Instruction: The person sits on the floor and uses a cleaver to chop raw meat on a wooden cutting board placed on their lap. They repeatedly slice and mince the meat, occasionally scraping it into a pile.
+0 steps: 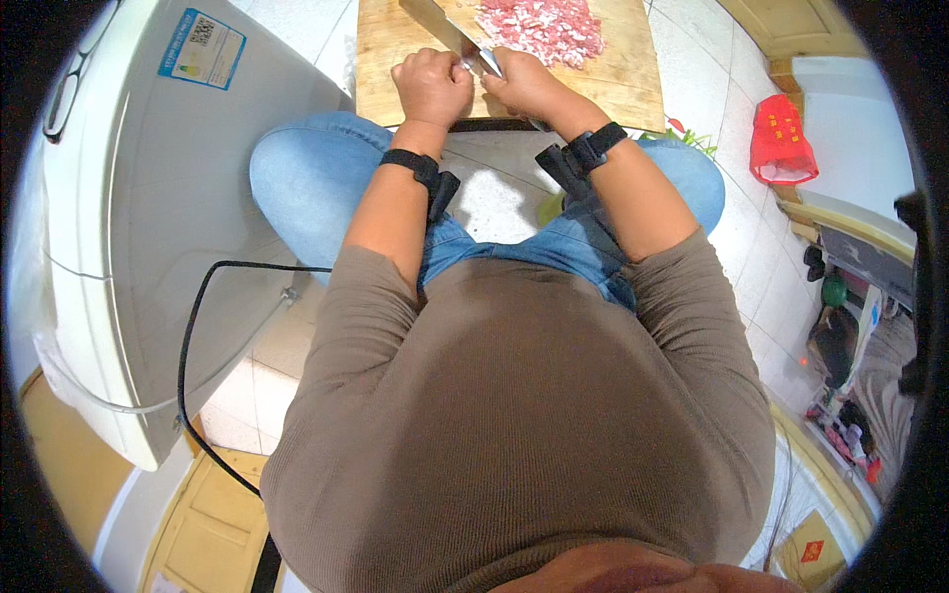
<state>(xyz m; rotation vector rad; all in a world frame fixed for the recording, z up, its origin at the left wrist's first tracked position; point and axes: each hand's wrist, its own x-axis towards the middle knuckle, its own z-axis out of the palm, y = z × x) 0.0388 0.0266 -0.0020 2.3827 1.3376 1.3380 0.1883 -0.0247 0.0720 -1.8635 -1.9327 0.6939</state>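
My right hand [523, 83] grips the handle of a kitchen knife [437, 24]. Its broad blade slants to the upper left across a wooden cutting board [378, 89], and its tip reaches the picture's top edge. Beside the blade, my left hand [434, 87] rests at the board's near part with its fingers curled. A small pale bit shows by the left thumb, but what lies under the fingers is hidden. Finely chopped pink and white meat [549, 33] is heaped on the board, just beyond my right hand.
A white appliance [259, 133] with a blue-edged label stands close on the left. A black cable [196, 319] loops at my left side. Green leaves [689, 137] show beside my right knee. A red bag [782, 141] sits farther right on the tiled floor [734, 222].
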